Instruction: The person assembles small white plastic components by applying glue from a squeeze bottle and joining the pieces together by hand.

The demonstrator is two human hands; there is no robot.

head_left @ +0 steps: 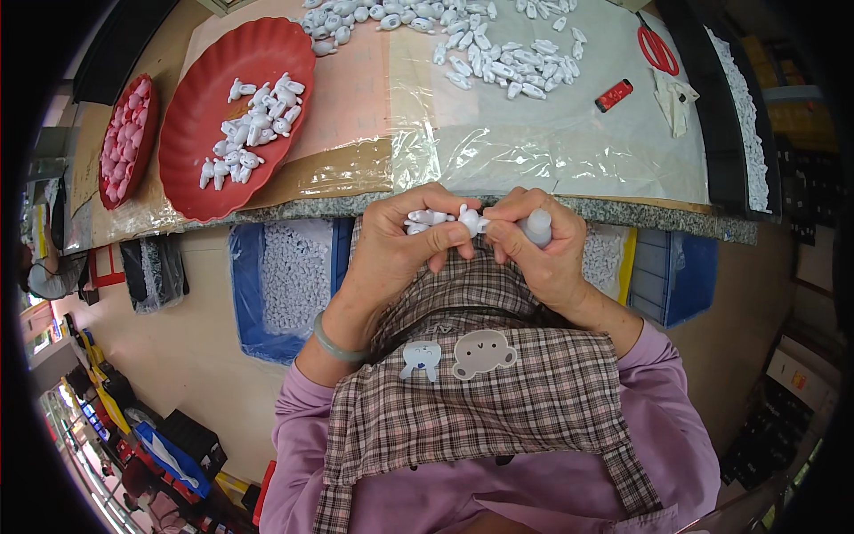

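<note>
My left hand (400,233) is closed around small white plastic figurine parts (429,219), just past the table's front edge. A rounded white piece (469,219) with a small knob sits between the fingertips of both hands. My right hand (547,254) pinches the end of that piece between thumb and forefinger. Tucked in the same hand is a small translucent bottle (538,226) with a whitish top. Whether the pieces are joined is hidden by my fingers.
On the table a red scalloped plate (197,147) holds white figurines; a smaller red plate (114,191) holds pink pieces. Loose white parts (511,67) lie at the back, near red-handled scissors (658,52) and a red lighter (614,95). Blue bins (247,294) of white pieces stand below.
</note>
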